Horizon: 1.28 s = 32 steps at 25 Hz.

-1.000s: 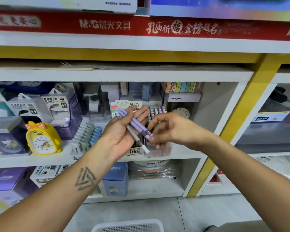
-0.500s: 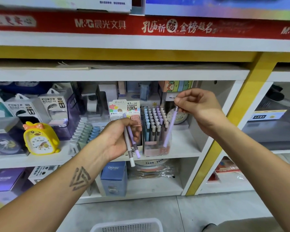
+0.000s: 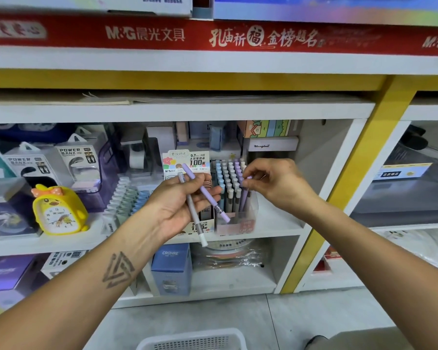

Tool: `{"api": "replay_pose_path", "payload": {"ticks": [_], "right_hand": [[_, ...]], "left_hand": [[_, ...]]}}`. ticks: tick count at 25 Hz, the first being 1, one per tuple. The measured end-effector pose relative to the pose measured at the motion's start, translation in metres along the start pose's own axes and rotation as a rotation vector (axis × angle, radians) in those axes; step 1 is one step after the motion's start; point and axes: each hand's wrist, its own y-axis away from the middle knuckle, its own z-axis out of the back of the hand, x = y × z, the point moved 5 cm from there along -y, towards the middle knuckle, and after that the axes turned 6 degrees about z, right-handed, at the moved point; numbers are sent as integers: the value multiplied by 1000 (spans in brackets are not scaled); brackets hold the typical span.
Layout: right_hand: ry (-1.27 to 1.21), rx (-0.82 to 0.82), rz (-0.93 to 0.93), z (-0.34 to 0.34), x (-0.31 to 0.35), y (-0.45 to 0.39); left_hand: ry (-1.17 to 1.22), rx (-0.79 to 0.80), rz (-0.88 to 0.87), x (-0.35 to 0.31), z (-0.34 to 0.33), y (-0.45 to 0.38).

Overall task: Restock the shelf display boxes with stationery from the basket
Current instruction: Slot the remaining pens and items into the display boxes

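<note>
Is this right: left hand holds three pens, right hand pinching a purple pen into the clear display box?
Not quite. The head view shows the left hand holding two pens, a grey pen and a purple one, not three. The right hand does pinch a purple pen standing in the clear display box.

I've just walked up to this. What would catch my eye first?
Probably the two hands at the centre: the left hand holds two pens, one purple and one grey, while the right hand pinches another over the clear display box. To the left, a bright yellow duck clock stands on the shelf.
</note>
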Motion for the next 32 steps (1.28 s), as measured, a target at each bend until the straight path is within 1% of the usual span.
{"api": "replay_pose_path", "payload": {"ticks": [3,8,9,11,12,13,14,15,16,17,18,19,21,23,24,26,28,30,32], "right_hand": [[-1,19,-13,-2,2,0],[-75,73,-66,1,-2,-3],[-48,94,-63,0,-2,-3],[106,156,10,-6,1,-2],[165,169,42,-9,2,-2],[170,144,52,-8,4,-2],[113,100,38,-5,7,-2],[-5,70,-3,-3,9,-2],[-169,87,-67,-3,9,-1],[-339,139,-133,-5,11,1],[-467,186,-176,-8,13,3],[-544,197,-192,-10,14,5],[-611,86,-207,-2,11,3],[-683,-73,-234,12,1,1],[-732,-127,-242,19,-3,-1],[-851,-189,-239,32,-10,-3],[-919,-224,-221,40,-13,-4],[-839,-242,-204,44,-13,-3],[-653,-240,-172,43,-11,-2]], "left_hand": [[11,6,-19,-1,1,-2],[33,28,-16,-1,1,-1],[36,28,-14,-2,2,0],[39,33,-12,-2,1,1],[42,35,-12,-2,0,1],[47,35,-15,-2,0,1],[53,33,-20,-2,-1,1],[65,29,-27,-3,-1,0],[80,24,-34,-3,-2,0],[93,22,-42,-4,-2,-1],[101,25,-49,-4,-3,-1],[103,30,-52,-4,-5,-1],[56,27,-49,-3,-7,0],[-110,-14,-45,-2,-8,4],[-188,-31,-43,-1,-7,5],[-284,-39,-27,0,-5,6],[-304,-28,15,-2,-5,5],[-231,-3,62,-1,-7,6],[-137,26,72,0,-9,5]]}}
